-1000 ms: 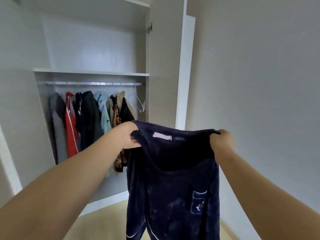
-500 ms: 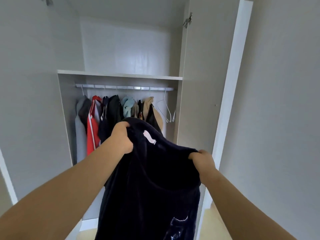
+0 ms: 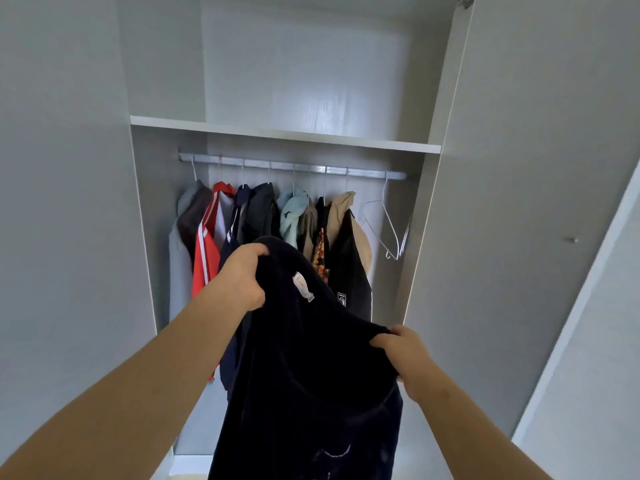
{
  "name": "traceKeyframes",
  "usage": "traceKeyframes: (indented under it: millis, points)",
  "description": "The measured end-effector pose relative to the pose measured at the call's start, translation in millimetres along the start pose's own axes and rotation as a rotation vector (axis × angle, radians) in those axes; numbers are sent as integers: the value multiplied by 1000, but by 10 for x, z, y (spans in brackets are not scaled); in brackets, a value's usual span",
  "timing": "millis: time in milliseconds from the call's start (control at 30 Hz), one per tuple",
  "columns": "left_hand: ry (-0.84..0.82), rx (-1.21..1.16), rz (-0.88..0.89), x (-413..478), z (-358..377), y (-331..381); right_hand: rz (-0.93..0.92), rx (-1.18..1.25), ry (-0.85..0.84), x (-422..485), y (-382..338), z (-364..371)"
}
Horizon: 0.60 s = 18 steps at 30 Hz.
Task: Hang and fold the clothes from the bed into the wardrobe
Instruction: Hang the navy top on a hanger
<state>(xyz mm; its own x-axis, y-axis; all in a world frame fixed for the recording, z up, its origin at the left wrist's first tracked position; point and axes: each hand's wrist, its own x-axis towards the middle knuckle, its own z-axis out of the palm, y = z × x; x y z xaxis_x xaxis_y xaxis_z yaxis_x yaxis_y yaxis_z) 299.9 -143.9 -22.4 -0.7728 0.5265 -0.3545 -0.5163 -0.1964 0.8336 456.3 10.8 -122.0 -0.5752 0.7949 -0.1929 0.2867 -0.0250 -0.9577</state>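
— Hands: pose and hold?

— Both arms are bare and stretched forward. The left hand point(image 3: 242, 278) is the higher one, its fingers curled over the top edge of a dark navy garment point(image 3: 311, 375). The right hand point(image 3: 403, 358) sits lower and to the right, fisted on the same edge. The hands are well apart and the cloth slopes down between them.

— Garment: appearance and position?

— The fabric looks plush and reads near black in this light. A small pale label point(image 3: 302, 287) shows inside the neckline, just right of the left hand. Faint white piping shows near the bottom. The garment is held in the air before the open wardrobe point(image 3: 287, 133) and covers the lower part of the hung clothes.

— Beyond it?

— A metal rail point(image 3: 291, 167) under the shelf carries a grey garment point(image 3: 180, 251), a red jacket point(image 3: 204, 254) with white stripes, a light blue item point(image 3: 292, 213) and a beige coat point(image 3: 341, 213). Empty wire hangers point(image 3: 388, 223) hang at the right end, apart from the clothes.

— Anything not verifiable?

— The hem is cut off by the bottom of the view. The fingertips of both hands are buried in the cloth. The number of empty hangers cannot be told.
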Motion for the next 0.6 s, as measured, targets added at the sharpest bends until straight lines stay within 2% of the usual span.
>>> traceKeyframes:
  millis: [167, 467, 600]
  points:
    - [-8, -54, -33, 780, 184, 213, -11, -99, 23, 730, -260, 224]
    - [-60, -61, -46, 2036, 586, 325, 12, 1, -60, 1813, -542, 377]
    - [-78, -59, -70, 2439, 959, 281, -76, 21, 40, 2282, -608, 256]
